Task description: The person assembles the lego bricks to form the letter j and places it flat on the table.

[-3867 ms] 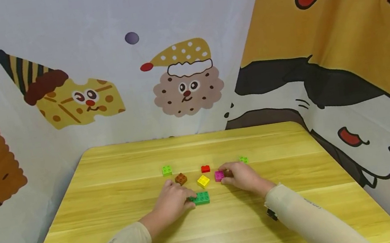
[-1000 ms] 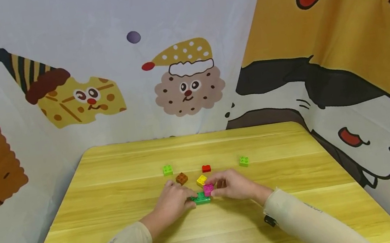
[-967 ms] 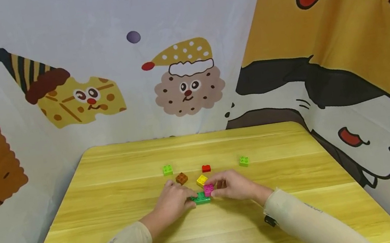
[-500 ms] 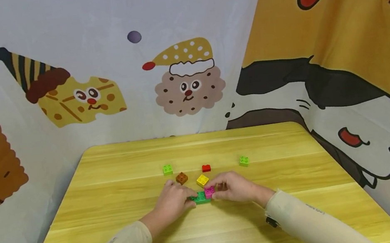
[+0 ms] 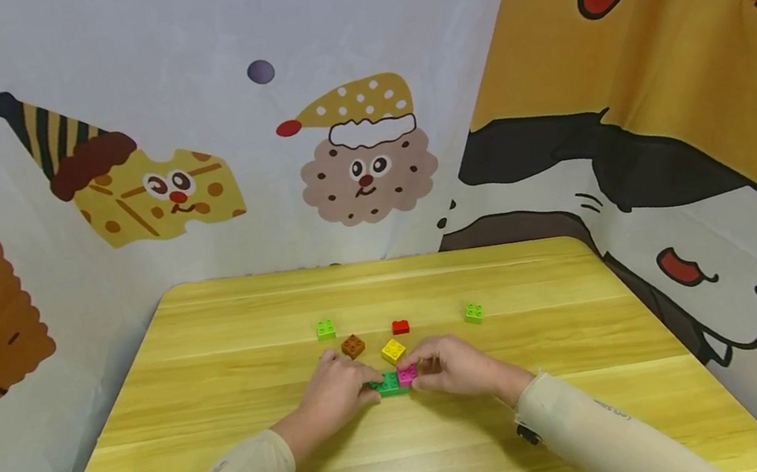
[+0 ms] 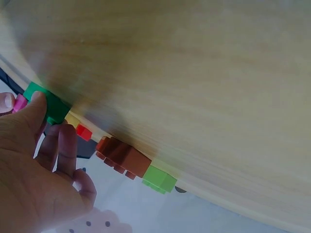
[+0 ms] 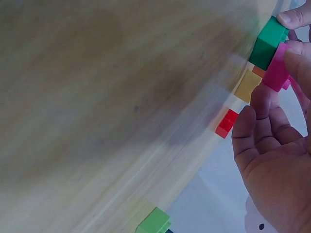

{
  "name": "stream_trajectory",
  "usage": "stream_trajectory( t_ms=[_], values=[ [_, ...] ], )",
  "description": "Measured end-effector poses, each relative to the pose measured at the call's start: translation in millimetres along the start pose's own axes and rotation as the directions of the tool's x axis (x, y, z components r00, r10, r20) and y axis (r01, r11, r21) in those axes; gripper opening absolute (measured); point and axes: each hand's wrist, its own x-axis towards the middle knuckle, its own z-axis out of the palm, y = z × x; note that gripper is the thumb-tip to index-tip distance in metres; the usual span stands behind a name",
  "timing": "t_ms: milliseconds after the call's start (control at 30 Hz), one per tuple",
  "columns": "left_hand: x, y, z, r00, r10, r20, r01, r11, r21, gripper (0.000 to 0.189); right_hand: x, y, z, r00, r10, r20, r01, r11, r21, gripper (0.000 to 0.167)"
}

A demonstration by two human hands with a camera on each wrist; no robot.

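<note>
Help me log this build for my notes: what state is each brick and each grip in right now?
left grip: pinching the green brick
green brick: on the table, studs up
right grip: pinching the pink brick
pink brick: over the green brick's right end; whether fully pressed on, unclear
yellow brick: studs up, unheld
brown brick: studs up, unheld
red brick: unheld
left lime brick, right lime brick: studs up, unheld

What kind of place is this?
Maybe a play corner, though I can't be sure: there are toy bricks on a wooden table, with a cartoon-covered backdrop behind.
</note>
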Motion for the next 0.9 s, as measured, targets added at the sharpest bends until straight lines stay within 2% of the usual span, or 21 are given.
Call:
stream_trajectory(
  t_ms=[200,467,633,767,833,900],
  values=[
    [-0.4,1.4,-1.3,1.000,0.001,-0.001,-0.001,1.000,-0.002,0.026,-0.6,1.8,1.1,1.000,-0.016,0.002,0.016,1.000,-0.002,0.034],
    [-0.7,2.5,-2.4,1.000,0.001,-0.004,-0.001,1.000,-0.013,0.026,-1.5,-0.1,0.8,1.000,0.000,0.010,0.000,1.000,-0.018,0.033],
    [-0.5,0.7,0.1,1.000,-0.006,-0.011,0.005,1.000,-0.014,0.026,-0.6,-4.4,0.9,0.999,-0.041,0.002,0.041,0.992,-0.121,0.032],
    [-0.1,-0.3,1.3,1.000,-0.001,-0.015,0.001,1.000,-0.001,0.026,-0.6,-5.9,3.2,0.995,-0.097,-0.022,0.089,0.964,-0.251,0.031],
    [-0.1,0.2,1.0,1.000,0.001,-0.011,-0.001,1.000,0.002,0.026,-1.1,-5.2,4.5,0.993,-0.118,-0.032,0.104,0.953,-0.285,0.031],
    [0.0,1.0,0.6,1.000,0.002,-0.008,-0.002,1.000,0.003,0.027,-1.5,-4.4,5.6,0.991,-0.126,-0.043,0.110,0.956,-0.270,0.029]
  ],
)
